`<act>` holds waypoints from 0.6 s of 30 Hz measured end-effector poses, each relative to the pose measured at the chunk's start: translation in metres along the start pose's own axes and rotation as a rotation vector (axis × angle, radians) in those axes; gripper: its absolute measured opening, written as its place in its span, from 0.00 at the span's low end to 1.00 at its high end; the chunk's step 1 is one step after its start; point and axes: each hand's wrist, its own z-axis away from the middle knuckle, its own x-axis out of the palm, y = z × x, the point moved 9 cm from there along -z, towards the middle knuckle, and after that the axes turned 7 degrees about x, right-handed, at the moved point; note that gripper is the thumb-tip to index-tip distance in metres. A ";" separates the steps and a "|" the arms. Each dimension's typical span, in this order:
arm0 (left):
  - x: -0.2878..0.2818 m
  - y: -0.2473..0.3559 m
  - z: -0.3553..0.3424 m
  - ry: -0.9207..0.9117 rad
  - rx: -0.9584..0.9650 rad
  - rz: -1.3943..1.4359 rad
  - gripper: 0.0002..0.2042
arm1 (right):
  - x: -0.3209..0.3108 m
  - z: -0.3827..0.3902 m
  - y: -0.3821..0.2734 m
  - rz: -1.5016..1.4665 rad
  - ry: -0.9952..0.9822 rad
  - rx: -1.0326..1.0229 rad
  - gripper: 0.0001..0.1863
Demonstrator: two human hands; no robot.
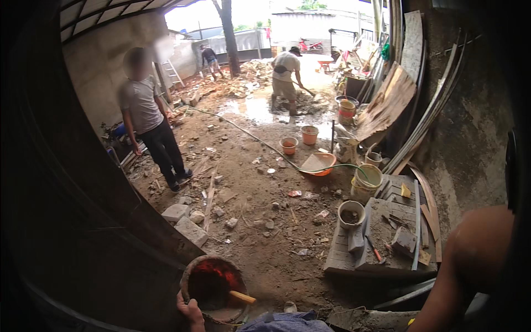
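Note:
At the bottom of the view, my left hand (191, 311) grips the near left side of a round, mortar-stained bucket (189, 272), thumb and fingers closed on it. The bucket's inside looks reddish where light falls and dark below. A wooden handle (242, 297) sticks out over its right side; the tool end is hidden inside. My right arm (470, 254) is bent at the lower right, and its hand lies below the picture's edge.
A stack of grey blocks (338, 252) at right bears a pail (352, 214) and a hammer (377, 252). A green hose (243, 128) crosses the rubble-strewn ground. One person (146, 105) stands at left; another (286, 77) shovels wet mix. Boards (387, 102) lean at right.

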 end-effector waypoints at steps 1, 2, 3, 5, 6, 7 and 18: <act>0.004 0.005 0.000 0.020 0.034 -0.028 0.29 | 0.007 0.000 0.000 -0.027 -0.002 -0.014 0.17; 0.009 0.008 0.003 0.035 0.042 -0.053 0.29 | 0.021 0.005 0.000 -0.054 -0.020 -0.033 0.17; 0.018 0.015 -0.001 0.010 0.093 -0.030 0.28 | 0.043 0.011 -0.005 -0.093 -0.051 -0.047 0.17; 0.037 0.023 -0.002 -0.002 0.063 0.028 0.28 | 0.104 0.029 -0.021 -0.180 -0.173 -0.085 0.17; 0.046 0.028 -0.001 0.002 0.048 0.013 0.28 | 0.154 0.044 -0.036 -0.228 -0.274 -0.108 0.17; 0.053 0.036 -0.003 -0.023 0.035 0.009 0.27 | 0.214 0.066 -0.055 -0.255 -0.403 -0.133 0.17; 0.145 0.096 0.003 -0.109 0.066 -0.156 0.26 | 0.545 0.257 -0.122 0.141 -0.732 -0.387 0.14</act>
